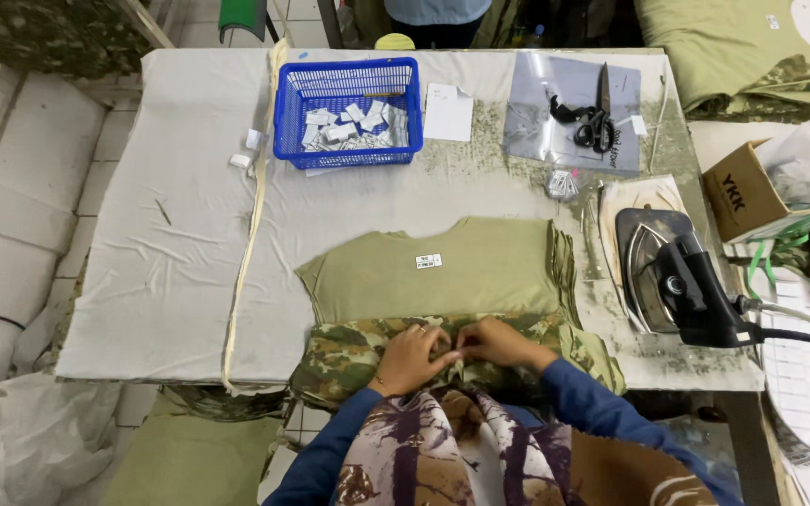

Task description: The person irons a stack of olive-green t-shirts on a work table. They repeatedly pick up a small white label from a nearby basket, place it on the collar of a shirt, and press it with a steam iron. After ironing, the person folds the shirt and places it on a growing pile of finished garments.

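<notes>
Head view, both hands (457, 351) pinching camouflage fabric (349, 356) at table edge

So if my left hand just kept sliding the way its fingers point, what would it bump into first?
The left hand rests on the camouflage fabric, fingers aimed right. The first thing in that line is the right hand, whose fingertips already seem to meet it, pinching something small and white; exact contact is hard to tell.

Camo fabric piece (358, 351) is lying crumpled along near edge of worktop (171, 244), w/ its far edge overlapping the flat olive garment pieces (442, 272); fabric is bunching at mid.
</notes>
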